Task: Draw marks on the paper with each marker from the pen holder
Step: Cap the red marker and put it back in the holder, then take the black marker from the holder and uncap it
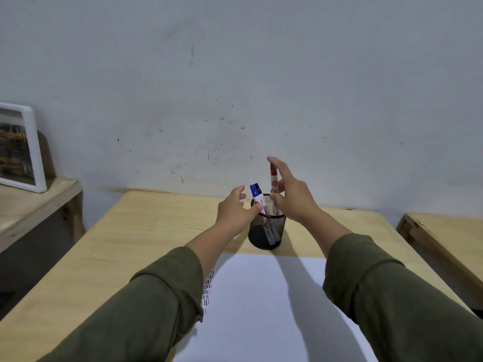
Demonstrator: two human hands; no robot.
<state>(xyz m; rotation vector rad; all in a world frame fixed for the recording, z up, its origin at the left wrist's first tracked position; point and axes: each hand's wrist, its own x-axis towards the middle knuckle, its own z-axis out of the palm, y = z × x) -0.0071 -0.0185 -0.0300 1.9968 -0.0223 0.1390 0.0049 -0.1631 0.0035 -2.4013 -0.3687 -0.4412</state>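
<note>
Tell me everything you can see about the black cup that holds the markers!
The pen holder is a round cup of black wire mesh with a solid rim, standing upright on the wooden table just beyond the paper. A blue-capped marker and a red marker stick out of it. The left hand touches its rim, thumb against the blue marker.
</note>
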